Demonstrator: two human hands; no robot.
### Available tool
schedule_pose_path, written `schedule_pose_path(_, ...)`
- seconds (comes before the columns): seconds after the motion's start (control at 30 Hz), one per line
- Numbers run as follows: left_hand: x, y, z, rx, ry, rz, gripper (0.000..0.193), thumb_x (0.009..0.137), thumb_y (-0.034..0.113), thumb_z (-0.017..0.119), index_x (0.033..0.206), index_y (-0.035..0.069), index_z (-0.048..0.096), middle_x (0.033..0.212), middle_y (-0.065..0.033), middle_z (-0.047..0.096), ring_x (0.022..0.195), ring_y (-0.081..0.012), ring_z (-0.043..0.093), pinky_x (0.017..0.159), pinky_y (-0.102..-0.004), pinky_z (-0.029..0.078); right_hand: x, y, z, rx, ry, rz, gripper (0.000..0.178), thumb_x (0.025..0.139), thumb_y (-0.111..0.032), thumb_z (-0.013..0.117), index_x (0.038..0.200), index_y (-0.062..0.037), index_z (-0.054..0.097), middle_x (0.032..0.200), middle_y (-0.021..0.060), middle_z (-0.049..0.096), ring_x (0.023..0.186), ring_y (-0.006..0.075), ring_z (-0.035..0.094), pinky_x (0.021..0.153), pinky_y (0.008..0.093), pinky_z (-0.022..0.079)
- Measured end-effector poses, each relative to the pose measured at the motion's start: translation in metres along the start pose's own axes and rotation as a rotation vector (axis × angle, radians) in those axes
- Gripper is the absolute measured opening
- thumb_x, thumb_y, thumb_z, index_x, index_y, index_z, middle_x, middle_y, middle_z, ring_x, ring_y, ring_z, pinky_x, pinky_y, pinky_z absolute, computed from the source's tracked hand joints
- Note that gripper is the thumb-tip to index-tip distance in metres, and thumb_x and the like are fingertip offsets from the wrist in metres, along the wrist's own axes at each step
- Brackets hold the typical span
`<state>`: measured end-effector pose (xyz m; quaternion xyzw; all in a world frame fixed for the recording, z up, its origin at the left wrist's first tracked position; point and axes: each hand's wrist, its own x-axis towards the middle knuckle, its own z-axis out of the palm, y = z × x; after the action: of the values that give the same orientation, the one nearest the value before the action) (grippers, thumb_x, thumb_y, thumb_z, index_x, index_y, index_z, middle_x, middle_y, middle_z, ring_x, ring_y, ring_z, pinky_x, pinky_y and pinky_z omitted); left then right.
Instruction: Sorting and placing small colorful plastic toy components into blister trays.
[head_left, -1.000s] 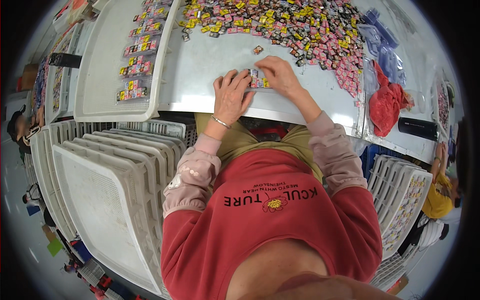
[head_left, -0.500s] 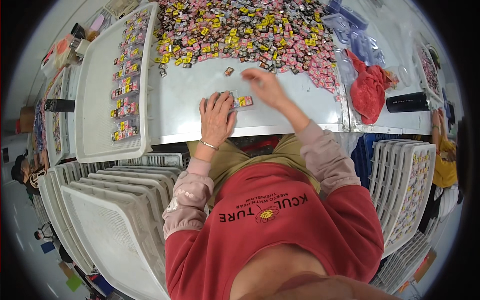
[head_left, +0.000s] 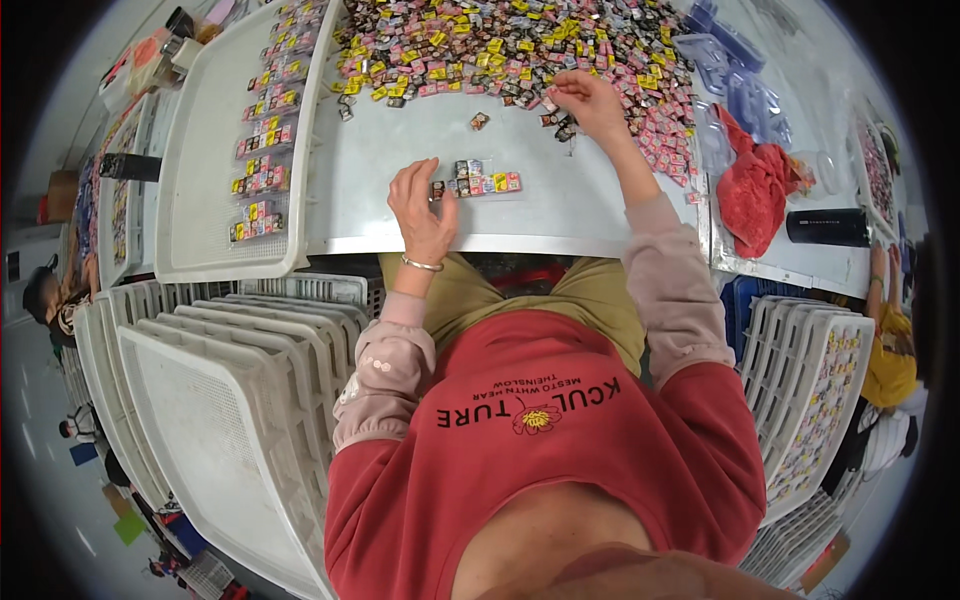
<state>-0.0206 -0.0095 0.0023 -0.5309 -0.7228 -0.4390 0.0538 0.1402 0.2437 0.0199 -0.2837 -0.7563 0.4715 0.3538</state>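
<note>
A small cluster of little printed blocks (head_left: 475, 182), black, pink and yellow, lies on the white tabletop in what looks like a clear tray. Beside its left end rests my left hand (head_left: 420, 212), open, thumb and fingers apart, with the thumb close to the blocks. My right hand (head_left: 596, 108) reaches out over the near edge of a large heap of similar blocks (head_left: 500, 50). Its thumb and fingertips are pinched together; whatever is between them is too small to make out. One loose block (head_left: 480, 121) lies between the cluster and the heap.
At left stands a white plastic tray (head_left: 205, 180) with a column of filled clear packs (head_left: 265, 130). To the right are a red plastic bag (head_left: 752, 195), clear plastic trays (head_left: 745, 95) and a black cylinder (head_left: 828, 228). Stacked white crates (head_left: 200, 430) flank me.
My right hand has moved away and to the right, to the heap's edge. My left hand has drawn back left off the cluster, uncovering more blocks. The view has shifted slightly.
</note>
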Motion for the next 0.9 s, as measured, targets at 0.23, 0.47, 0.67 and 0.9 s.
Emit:
schedule_pose_path(0.23,0.002,-0.005,0.002,-0.042,0.030,-0.051,0.028,0.075,0.000,0.060,0.103,0.005,0.064,0.107,-0.0107,0.059,0.101,-0.0276,0.052,0.090,-0.0368,0.041,-0.034,-0.038,0.010,0.640,-0.139,0.338,0.030,0.089,-0.006,0.062,0.119,-0.0038,0.060,0.095,0.0017,0.066,0.084,0.0113,0.065,0.071,0.0224,0.052)
schedule_pose_path(0.47,-0.002,-0.006,0.001,-0.103,0.030,-0.050,0.026,0.075,-0.002,0.058,0.100,0.004,0.065,0.104,-0.0104,0.060,0.098,-0.0274,0.053,0.085,-0.0349,0.043,-0.036,-0.048,0.026,0.636,-0.200,0.390,0.021,0.089,-0.008,0.062,0.110,-0.0042,0.062,0.094,0.0022,0.065,0.084,0.0117,0.065,0.071,0.0219,0.051)
schedule_pose_path(0.67,0.000,-0.005,0.002,-0.048,-0.033,0.075,0.032,0.073,0.005,0.063,0.105,0.006,0.062,0.107,-0.0083,0.059,0.104,-0.0287,0.051,0.090,-0.0416,0.037,-0.046,-0.053,0.049,0.233,-0.268,0.396,0.014,0.086,-0.012,0.066,0.096,-0.0023,0.063,0.087,0.0006,0.065,0.077,0.0081,0.063,0.066,0.0213,0.050)
schedule_pose_path(0.9,-0.001,0.003,0.004,0.067,-0.331,0.237,0.045,0.082,0.019,0.064,0.123,0.005,0.054,0.129,-0.0119,0.052,0.126,-0.0332,0.042,0.107,-0.0486,0.028,-0.061,-0.027,0.084,-0.062,-0.201,0.224,0.018,0.076,-0.015,0.073,0.085,-0.0005,0.067,0.075,0.0085,0.068,0.067,0.0154,0.066,0.061,0.0277,0.052)
